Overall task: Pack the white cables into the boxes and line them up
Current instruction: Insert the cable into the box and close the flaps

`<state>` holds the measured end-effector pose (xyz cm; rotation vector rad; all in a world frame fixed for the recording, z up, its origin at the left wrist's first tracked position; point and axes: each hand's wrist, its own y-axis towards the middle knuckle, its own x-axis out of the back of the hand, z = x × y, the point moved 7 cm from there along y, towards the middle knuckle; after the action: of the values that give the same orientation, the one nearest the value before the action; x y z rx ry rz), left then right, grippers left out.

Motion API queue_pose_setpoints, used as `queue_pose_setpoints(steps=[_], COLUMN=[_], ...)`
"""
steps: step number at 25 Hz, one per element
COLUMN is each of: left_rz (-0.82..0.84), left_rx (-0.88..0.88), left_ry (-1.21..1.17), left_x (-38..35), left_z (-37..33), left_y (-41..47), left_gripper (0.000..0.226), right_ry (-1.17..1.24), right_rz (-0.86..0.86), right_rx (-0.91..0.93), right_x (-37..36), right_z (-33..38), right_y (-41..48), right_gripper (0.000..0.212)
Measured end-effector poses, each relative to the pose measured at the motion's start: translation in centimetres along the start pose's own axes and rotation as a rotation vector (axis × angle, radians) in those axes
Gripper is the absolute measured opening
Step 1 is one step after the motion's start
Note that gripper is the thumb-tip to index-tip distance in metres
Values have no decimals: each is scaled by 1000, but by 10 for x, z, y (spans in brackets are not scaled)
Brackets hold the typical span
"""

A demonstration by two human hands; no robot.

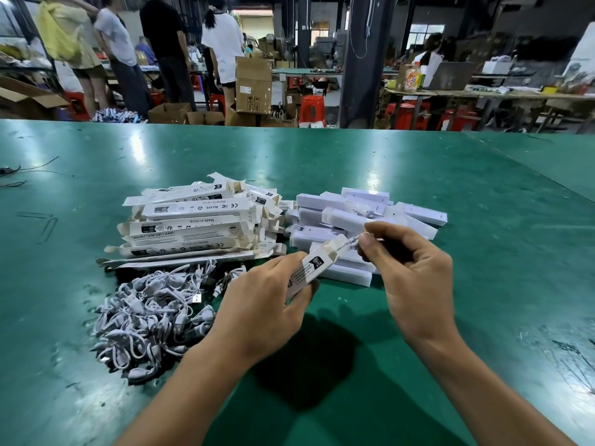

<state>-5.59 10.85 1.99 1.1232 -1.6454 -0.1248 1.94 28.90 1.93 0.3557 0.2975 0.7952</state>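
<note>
At the fingertips of the right hand (415, 278), a cable (353, 239) is pinched at the mouth of the box (317, 263) gripped by the left hand (264, 307) — a snag on the flap could be caused by a skewed push.

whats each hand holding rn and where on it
The left hand grips a box around its near end. The right hand pinches a white cable between its fingertips, right at the box's open far end.
</note>
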Motion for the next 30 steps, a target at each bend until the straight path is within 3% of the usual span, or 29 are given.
queue_pose_setpoints(steps=[6,14,18,23,30], left_rz=[37,-7,20,26,36], left_rx=[-25,-49,-79,-113,-103], left_ry=[11,76,62,137,73], left_x=[-2,-3,-5,-8,-9], left_z=[-2,-11,-14,-18,-14], left_y=[-1,-3,-3,-7,-6], left_gripper=[32,38,40,42,36], right_ry=[-155,160,250,327,-134], right_rz=[115,105,86,17,84], right_rx=[56,-201,-272,-372,57], right_x=[-12,-15,-16,-19,-15], right_z=[1,-13,-17,-24,5], right_y=[-7,-4,-5,-14,-15], right_gripper=[18,14,22,4,6])
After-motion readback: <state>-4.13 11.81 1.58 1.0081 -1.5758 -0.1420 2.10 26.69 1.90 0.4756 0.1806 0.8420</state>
